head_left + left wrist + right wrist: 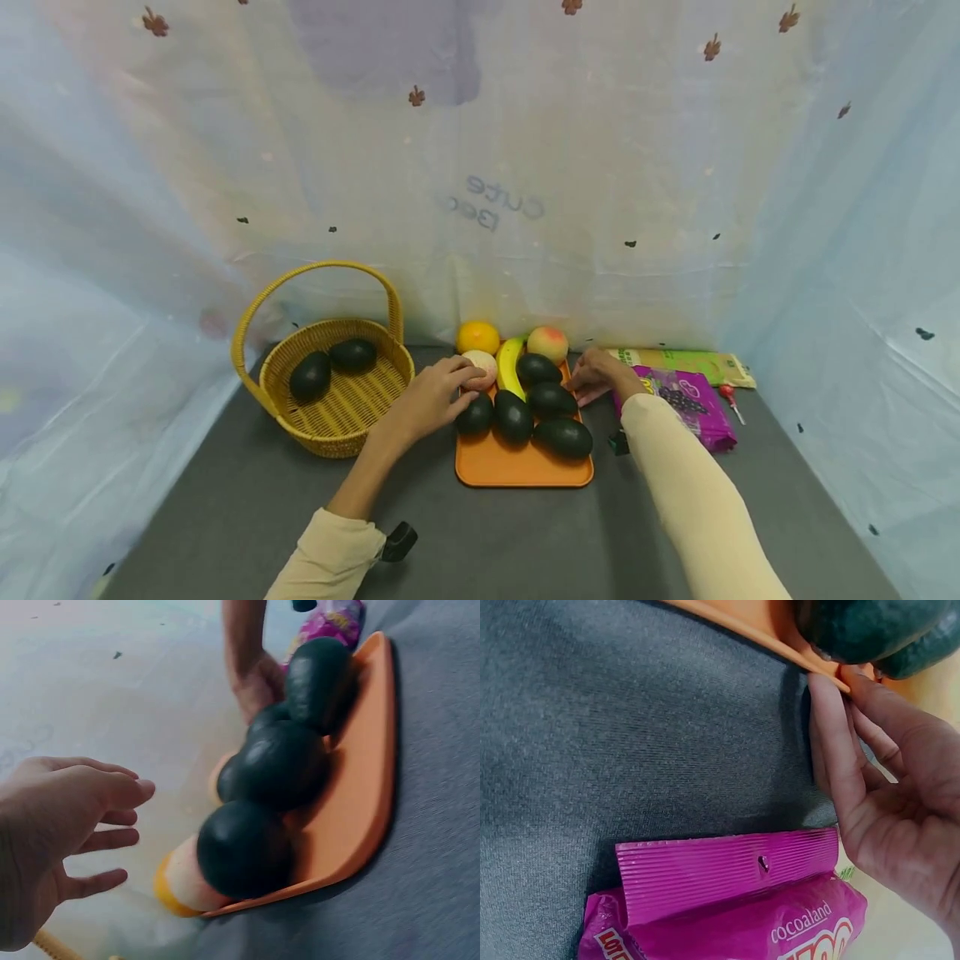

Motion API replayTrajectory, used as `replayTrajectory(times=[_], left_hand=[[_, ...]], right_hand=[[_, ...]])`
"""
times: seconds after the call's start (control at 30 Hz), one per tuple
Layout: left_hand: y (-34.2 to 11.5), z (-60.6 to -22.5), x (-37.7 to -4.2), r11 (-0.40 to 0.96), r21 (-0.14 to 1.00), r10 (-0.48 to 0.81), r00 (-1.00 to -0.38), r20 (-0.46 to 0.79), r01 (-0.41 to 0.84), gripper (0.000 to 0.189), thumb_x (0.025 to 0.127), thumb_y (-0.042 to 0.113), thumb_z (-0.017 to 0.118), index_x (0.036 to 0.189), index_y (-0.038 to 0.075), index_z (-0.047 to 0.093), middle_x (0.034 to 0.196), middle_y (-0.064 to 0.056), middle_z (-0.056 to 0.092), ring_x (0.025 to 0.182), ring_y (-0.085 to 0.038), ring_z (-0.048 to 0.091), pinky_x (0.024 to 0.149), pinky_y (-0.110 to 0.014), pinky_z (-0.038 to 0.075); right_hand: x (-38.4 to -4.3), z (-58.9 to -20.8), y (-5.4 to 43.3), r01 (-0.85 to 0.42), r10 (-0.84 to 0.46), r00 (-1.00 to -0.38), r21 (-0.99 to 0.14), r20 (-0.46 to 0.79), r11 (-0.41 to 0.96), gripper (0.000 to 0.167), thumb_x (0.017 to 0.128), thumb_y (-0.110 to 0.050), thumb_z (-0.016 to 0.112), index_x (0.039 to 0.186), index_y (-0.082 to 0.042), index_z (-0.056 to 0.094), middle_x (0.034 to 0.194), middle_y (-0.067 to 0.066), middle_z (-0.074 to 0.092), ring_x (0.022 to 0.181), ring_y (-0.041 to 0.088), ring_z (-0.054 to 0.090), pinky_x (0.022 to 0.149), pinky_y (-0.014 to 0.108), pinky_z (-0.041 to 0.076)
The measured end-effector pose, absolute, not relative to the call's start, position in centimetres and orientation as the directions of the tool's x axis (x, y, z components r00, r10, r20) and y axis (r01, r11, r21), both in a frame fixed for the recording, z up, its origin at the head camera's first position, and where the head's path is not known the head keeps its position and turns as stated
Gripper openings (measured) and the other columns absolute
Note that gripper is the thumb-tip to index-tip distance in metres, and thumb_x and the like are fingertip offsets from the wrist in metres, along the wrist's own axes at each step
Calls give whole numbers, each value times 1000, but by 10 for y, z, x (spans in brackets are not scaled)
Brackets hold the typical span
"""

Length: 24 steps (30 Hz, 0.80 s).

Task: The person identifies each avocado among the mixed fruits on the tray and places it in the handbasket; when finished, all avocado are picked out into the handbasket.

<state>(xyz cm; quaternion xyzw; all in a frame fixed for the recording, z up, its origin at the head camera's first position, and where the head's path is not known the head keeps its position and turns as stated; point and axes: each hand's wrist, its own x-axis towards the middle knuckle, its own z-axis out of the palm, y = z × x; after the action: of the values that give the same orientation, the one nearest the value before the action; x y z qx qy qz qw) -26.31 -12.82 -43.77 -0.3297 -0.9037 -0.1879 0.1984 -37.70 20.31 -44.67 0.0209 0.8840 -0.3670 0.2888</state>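
The orange tray (517, 468) carries several dark green avocados (565, 437), a banana (511, 367), an orange (477, 337) and two peaches, one pale (481, 368) and one blushed (548, 342). My right hand (602, 372) pinches the tray's right rim, thumb inside and fingers outside, as the right wrist view shows. At the tray's left side, my left hand (429, 398) has its fingers spread near the pale peach and the leftmost avocado (474, 415). In the left wrist view that hand (67, 817) holds nothing and stands apart from the fruit.
Left of the tray, a yellow wicker basket (347, 447) with a tall handle contains two avocados (311, 377). On the right lie a purple candy bag (693, 404), a green and yellow package (701, 363) and a red lollipop (727, 390). A hanging sheet (480, 275) borders the back.
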Motion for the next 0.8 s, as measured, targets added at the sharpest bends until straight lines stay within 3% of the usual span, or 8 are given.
replayTrajectory(times=[0.17, 0.47, 0.8], left_hand=[[-120, -451, -262, 715, 227, 537, -728, 427, 661, 34, 94, 21, 80, 128, 15, 74, 121, -8, 70, 97, -23, 71, 80, -40, 61], [-115, -468, -262, 707, 276, 559, -754, 345, 651, 43, 92, 30, 82, 133, 19, 71, 129, -7, 68, 110, -26, 70, 90, -41, 61], [-117, -470, -269, 691, 351, 577, -775, 258, 632, 53, 89, 32, 85, 137, 16, 69, 137, -10, 66, 120, -32, 67, 96, -53, 59]], right_hand=[[-379, -445, 202, 275, -175, -818, -640, -547, 718, 19, 97, -6, 72, 110, 6, 64, 81, 12, 71, 66, 17, 74, 82, 39, 67], [-380, -450, 205, 294, -160, -801, -612, -576, 734, 16, 98, -9, 73, 107, 2, 66, 78, 9, 71, 65, 17, 76, 79, 37, 67], [-383, -445, 202, 287, -159, -796, -595, -584, 751, 20, 97, -10, 74, 110, 3, 65, 87, 14, 73, 71, 19, 78, 83, 38, 66]])
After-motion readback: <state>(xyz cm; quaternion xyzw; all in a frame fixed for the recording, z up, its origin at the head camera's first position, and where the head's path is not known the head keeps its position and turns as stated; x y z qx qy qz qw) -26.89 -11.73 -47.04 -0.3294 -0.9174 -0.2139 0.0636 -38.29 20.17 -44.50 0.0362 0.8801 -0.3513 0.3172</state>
